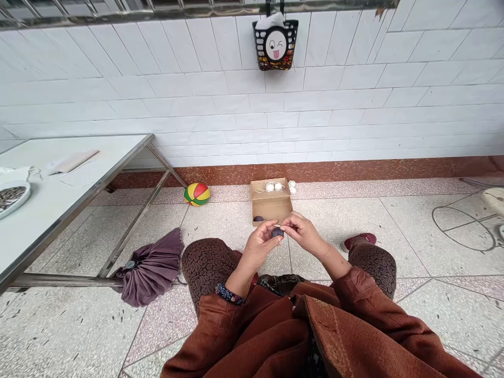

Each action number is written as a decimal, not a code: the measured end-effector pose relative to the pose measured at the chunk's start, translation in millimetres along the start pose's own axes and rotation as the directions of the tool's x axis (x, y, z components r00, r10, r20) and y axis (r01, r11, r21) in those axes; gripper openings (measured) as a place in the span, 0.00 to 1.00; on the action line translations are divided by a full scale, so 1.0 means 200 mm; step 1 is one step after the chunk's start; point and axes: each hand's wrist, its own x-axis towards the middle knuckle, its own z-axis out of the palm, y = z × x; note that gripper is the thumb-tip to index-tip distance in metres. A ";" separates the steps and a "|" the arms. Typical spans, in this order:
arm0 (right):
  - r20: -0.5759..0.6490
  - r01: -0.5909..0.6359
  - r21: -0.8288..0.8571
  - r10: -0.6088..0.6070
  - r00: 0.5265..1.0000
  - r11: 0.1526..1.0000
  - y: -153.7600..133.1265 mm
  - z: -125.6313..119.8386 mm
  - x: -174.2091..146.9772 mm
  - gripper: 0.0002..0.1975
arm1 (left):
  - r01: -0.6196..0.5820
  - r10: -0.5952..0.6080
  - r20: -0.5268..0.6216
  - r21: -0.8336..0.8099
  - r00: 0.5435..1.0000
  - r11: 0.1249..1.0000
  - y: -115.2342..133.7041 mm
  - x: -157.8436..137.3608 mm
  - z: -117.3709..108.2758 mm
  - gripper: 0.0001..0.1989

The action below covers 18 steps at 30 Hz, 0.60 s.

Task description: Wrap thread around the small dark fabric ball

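Observation:
I sit on the floor with my knees up. My left hand (260, 242) cups a small dark purple round thing (277, 232), and my right hand (302, 231) pinches it from the right. Just beyond my hands an open cardboard box (271, 206) lies on the tiles. Inside it are two white balls (274, 186) at the far end and another dark purple piece (258, 218) at the near left corner. More white balls (292, 185) lie outside the box at its far right.
A metal-framed white table (59, 194) stands at the left with a plate of seeds (11, 197). A folded purple umbrella (151, 268) lies beside my left knee. A coloured ball (197, 193) rests near the wall. A black basket (275, 44) hangs on the tiles.

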 end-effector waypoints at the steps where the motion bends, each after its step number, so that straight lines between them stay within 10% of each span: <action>1: -0.015 -0.001 0.005 0.001 1.000 1.000 0.01 0.00 0.00 0.09 | 0.023 -0.023 0.004 -0.015 1.000 1.000 0.00 0.00 0.00 0.21; 8: -0.039 -0.125 0.059 0.127 0.991 0.990 0.05 0.01 -0.01 0.11 | 0.107 -0.089 0.123 -0.143 0.988 0.984 0.06 -0.04 0.01 0.17; 18: -0.106 -0.303 -0.127 0.291 0.951 0.944 0.02 0.25 -0.11 0.05 | 0.133 -0.185 -0.053 -0.508 0.981 0.851 0.07 -0.02 0.03 0.18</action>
